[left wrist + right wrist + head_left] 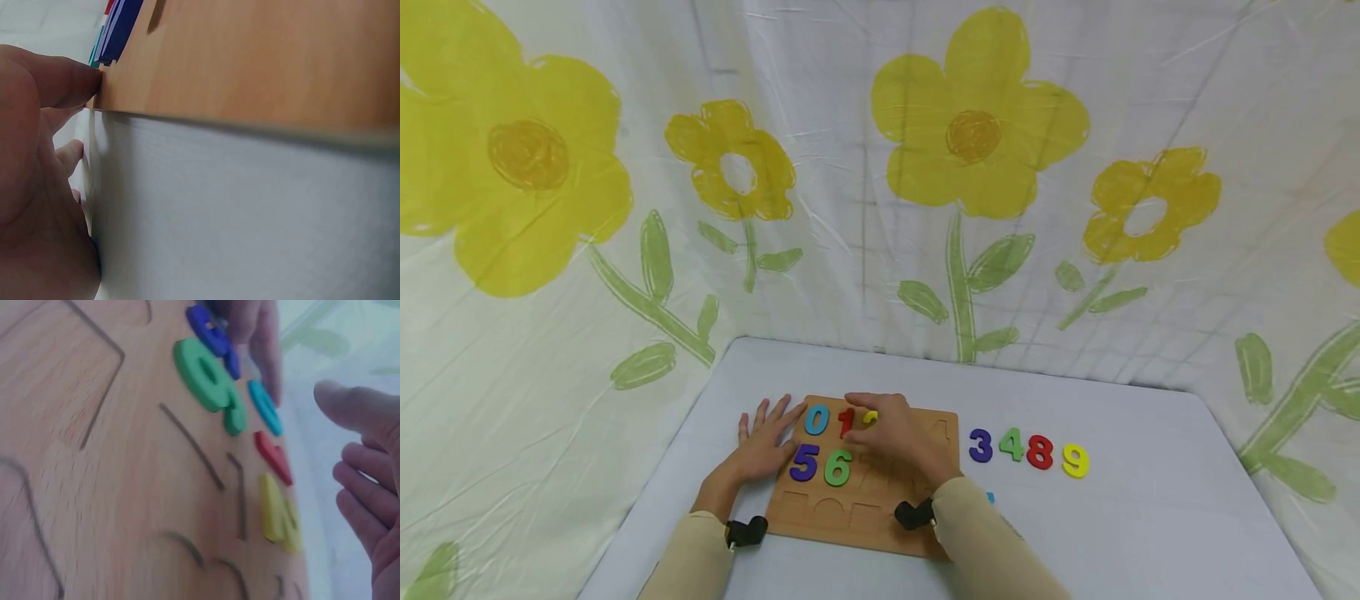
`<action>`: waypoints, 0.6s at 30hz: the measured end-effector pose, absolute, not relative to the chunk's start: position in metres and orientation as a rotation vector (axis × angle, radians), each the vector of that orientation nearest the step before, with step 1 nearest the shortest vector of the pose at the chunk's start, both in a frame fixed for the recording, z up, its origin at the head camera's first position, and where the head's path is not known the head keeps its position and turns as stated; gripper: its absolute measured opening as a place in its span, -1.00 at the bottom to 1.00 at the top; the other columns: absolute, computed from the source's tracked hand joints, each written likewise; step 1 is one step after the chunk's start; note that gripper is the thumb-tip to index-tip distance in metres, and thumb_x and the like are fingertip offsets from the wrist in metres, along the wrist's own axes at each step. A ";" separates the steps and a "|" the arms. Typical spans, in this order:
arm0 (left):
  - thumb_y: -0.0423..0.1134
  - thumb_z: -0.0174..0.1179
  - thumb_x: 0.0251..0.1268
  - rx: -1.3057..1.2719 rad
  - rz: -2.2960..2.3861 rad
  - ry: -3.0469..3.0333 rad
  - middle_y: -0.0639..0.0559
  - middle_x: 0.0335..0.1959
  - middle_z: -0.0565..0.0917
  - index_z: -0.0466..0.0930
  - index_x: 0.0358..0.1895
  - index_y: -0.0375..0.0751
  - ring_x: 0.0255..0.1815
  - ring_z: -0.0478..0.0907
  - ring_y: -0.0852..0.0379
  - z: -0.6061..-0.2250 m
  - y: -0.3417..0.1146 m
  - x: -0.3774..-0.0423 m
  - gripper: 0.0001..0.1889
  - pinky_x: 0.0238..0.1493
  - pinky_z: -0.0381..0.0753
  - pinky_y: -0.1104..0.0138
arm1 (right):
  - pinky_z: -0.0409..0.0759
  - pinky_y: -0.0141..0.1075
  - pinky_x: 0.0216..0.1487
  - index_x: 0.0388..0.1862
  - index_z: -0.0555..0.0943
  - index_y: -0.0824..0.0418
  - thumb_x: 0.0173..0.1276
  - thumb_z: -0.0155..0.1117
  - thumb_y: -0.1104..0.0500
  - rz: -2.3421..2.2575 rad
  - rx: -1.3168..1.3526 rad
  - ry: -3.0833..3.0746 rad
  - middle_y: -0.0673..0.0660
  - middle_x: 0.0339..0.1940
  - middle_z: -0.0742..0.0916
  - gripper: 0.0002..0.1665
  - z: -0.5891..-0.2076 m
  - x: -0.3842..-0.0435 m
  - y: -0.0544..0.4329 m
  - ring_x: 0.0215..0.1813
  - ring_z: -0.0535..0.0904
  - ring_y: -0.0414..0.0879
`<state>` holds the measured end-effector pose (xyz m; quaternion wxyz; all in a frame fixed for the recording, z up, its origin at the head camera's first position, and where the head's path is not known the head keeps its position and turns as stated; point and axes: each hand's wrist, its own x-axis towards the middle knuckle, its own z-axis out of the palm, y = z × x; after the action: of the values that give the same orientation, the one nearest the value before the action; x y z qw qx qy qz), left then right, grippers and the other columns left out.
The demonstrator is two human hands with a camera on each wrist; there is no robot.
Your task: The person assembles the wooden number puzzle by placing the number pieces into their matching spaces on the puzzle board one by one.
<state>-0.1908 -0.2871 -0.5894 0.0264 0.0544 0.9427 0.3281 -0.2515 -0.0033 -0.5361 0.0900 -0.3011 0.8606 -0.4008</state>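
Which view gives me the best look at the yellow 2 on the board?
The right wrist view: the yellow 2 shows uncovered there, though slightly blurred and slanted. The head view shows only part, the right hand covering the rest. The left wrist view doesn't show it.

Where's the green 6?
Head view: green 6 sits on the left half of the wooden board, right of the purple 5, below the red 1.
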 end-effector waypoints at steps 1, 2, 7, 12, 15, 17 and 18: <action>-0.21 0.15 0.56 0.167 1.018 2.911 -0.42 0.80 0.05 0.28 0.72 -0.16 0.78 -0.35 -0.62 -0.590 -0.287 -0.191 -0.30 0.57 -0.66 -0.51 | 0.59 0.11 0.53 0.56 0.62 0.08 0.39 0.62 0.03 -1.196 -0.895 2.554 0.03 0.49 0.73 -0.22 -0.533 -0.250 0.000 0.57 0.60 0.11; -0.22 0.16 0.56 0.168 1.022 2.911 -0.42 0.79 0.05 0.28 0.72 -0.17 0.78 -0.35 -0.62 -0.591 -0.287 -0.191 -0.30 0.57 -0.66 -0.51 | 0.58 0.12 0.54 0.55 0.62 0.07 0.38 0.63 0.02 -1.191 -0.899 2.555 0.02 0.49 0.73 -0.22 -0.531 -0.249 0.004 0.57 0.60 0.11; -0.20 0.15 0.56 0.178 1.032 2.903 -0.43 0.80 0.04 0.28 0.72 -0.15 0.78 -0.37 -0.61 -0.585 -0.285 -0.189 -0.29 0.58 -0.66 -0.51 | 0.56 0.22 0.53 0.55 0.63 0.07 0.34 0.65 -0.02 -1.233 -0.904 2.517 0.03 0.50 0.72 -0.19 -0.518 -0.239 0.032 0.57 0.60 0.14; -0.22 0.15 0.57 0.165 1.021 2.861 -0.44 0.80 0.00 0.26 0.73 -0.15 0.78 -0.39 -0.62 -0.570 -0.281 -0.186 -0.29 0.58 -0.65 -0.52 | 0.57 0.26 0.50 0.55 0.63 0.04 0.33 0.66 -0.07 -1.276 -0.920 2.471 -0.01 0.50 0.72 -0.17 -0.511 -0.227 0.064 0.56 0.61 0.12; -0.23 0.14 0.61 0.137 0.956 2.841 -0.40 0.82 -0.03 0.22 0.75 -0.15 0.79 -0.40 -0.59 -0.563 -0.279 -0.185 -0.29 0.59 -0.64 -0.51 | 0.55 0.27 0.52 0.56 0.62 -0.02 0.32 0.68 -0.09 -1.301 -0.914 2.434 -0.05 0.53 0.70 -0.16 -0.509 -0.220 0.082 0.58 0.59 0.10; -0.22 0.13 0.62 0.129 0.931 2.837 -0.38 0.82 -0.04 0.20 0.76 -0.14 0.79 -0.40 -0.58 -0.561 -0.278 -0.185 -0.29 0.60 -0.63 -0.51 | 0.56 0.25 0.52 0.57 0.60 -0.04 0.33 0.67 -0.11 -1.310 -0.924 2.418 -0.06 0.54 0.68 -0.15 -0.509 -0.216 0.094 0.59 0.59 0.10; -0.22 0.14 0.62 0.129 0.932 2.836 -0.38 0.82 -0.04 0.21 0.76 -0.13 0.79 -0.39 -0.58 -0.561 -0.278 -0.185 -0.29 0.59 -0.63 -0.51 | 0.56 0.26 0.52 0.57 0.60 -0.01 0.33 0.67 -0.10 -1.316 -0.932 2.407 -0.05 0.54 0.68 -0.15 -0.509 -0.214 0.100 0.58 0.59 0.11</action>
<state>-0.1847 -0.2784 -0.5610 0.0766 0.0430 0.9463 0.3110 -0.2136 0.0996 -0.5093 0.1217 -0.3193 0.8247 -0.4506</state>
